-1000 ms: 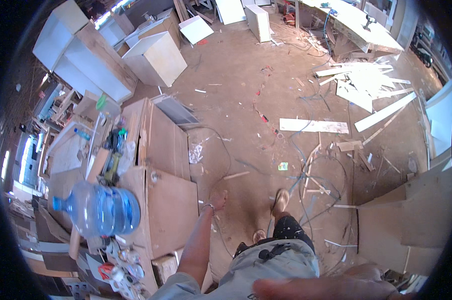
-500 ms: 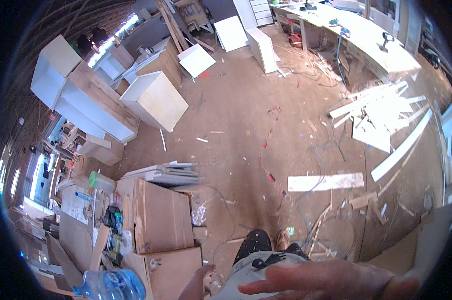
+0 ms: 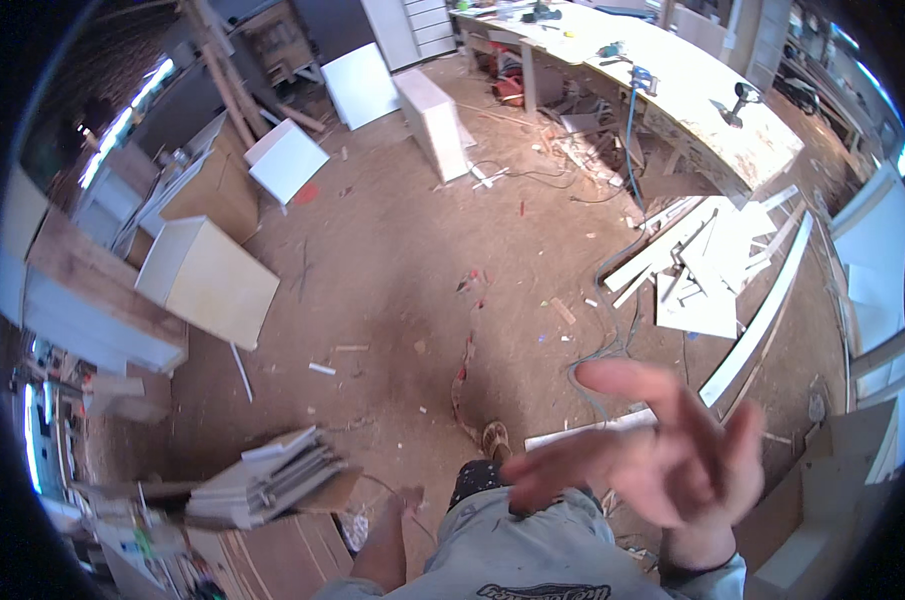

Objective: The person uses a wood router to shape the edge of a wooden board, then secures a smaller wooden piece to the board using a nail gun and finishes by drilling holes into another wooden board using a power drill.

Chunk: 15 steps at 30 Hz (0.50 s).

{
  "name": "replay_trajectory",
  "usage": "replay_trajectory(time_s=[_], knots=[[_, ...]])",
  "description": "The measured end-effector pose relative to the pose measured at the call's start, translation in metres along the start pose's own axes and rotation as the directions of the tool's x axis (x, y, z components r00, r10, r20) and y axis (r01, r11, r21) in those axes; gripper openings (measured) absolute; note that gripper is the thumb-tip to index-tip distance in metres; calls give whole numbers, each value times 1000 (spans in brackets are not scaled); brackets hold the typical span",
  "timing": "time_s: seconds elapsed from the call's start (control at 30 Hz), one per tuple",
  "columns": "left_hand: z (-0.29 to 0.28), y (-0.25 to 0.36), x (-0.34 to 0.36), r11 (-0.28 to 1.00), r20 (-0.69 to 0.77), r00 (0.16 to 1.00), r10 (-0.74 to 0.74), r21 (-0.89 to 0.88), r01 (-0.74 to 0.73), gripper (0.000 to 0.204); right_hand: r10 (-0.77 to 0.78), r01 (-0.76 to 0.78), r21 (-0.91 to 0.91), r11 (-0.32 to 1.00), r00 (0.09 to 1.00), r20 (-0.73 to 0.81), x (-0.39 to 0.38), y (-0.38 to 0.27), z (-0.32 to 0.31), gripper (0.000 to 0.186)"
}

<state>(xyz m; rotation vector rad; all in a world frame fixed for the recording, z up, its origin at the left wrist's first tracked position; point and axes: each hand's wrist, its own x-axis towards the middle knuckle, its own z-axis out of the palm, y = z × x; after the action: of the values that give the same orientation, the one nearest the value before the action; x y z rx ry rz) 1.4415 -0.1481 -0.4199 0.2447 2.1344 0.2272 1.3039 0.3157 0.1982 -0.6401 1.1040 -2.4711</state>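
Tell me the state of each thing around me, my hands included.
Right hand: held up, open, seemingly empty.
Left hand: low, blurred; grip unclear.
Workbench: strewn with tools.
Drill: standing upright on the workbench.
Blue cable: hanging from the workbench.
White offcuts: heaped on the floor.
Boards: stacked.

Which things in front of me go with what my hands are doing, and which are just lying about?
Nearest your hands:
Right hand: open, apparently empty, a white strip showing behind it
Left hand: blurred, hanging low near the stacked panels

Seemingly just lying about:
Pile of white offcuts
Black drill on the workbench
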Motion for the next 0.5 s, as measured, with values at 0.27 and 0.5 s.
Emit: replay_trajectory(time_s=[0.27, 0.5], knots=[[-567, 163, 157, 398, -542, 816, 200, -716, -574, 37, -20, -855, -456, 247, 466, -884, 40, 120, -345, 52], [-754, 237, 280, 169, -179, 983, 36, -969, -182, 30, 429, -932, -363, -3, 327, -842, -44, 263, -606, 49]])
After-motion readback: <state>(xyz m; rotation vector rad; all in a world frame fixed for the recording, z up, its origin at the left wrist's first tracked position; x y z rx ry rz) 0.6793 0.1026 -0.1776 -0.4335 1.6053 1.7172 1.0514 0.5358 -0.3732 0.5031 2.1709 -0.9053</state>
